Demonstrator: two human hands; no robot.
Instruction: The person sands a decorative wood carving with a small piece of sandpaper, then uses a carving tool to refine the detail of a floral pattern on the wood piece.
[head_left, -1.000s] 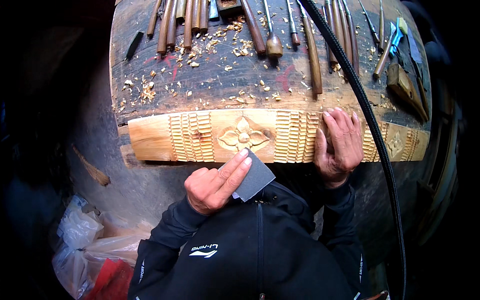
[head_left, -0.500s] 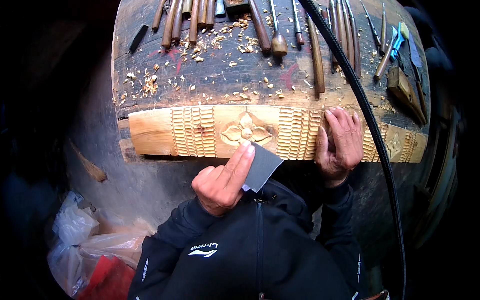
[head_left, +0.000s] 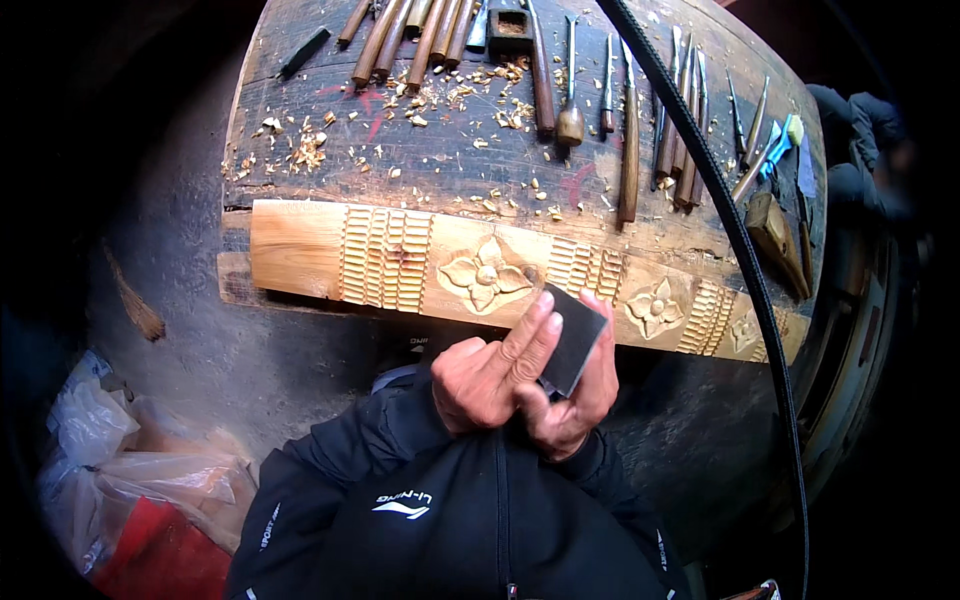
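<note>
A dark grey square of sandpaper point(head_left: 577, 338) is between my two hands, over the near edge of a long carved board. My left hand point(head_left: 487, 378) grips it, with two fingers stretched along its left edge. My right hand point(head_left: 580, 405) is closed around it from behind and the right, its thumb near the lower edge. The pale wooden board point(head_left: 297, 245) lies slanted along the bench's near edge. Its carving includes a large four-petalled flower point(head_left: 486, 275), a smaller flower point(head_left: 655, 307) to the right, and bands of rippled grooves point(head_left: 385, 260).
The worn wooden bench point(head_left: 450, 165) carries several wooden-handled chisels point(head_left: 628, 150), a wooden block point(head_left: 775, 235) and scattered shavings point(head_left: 310, 150). A black cable point(head_left: 700, 150) crosses the view. Plastic bags point(head_left: 150, 460) and a small broom point(head_left: 135, 300) lie on the floor at left.
My right hand has left the board and come over to the sandpaper. My left hand has moved right with the sandpaper. The board and bench now appear tilted in view.
</note>
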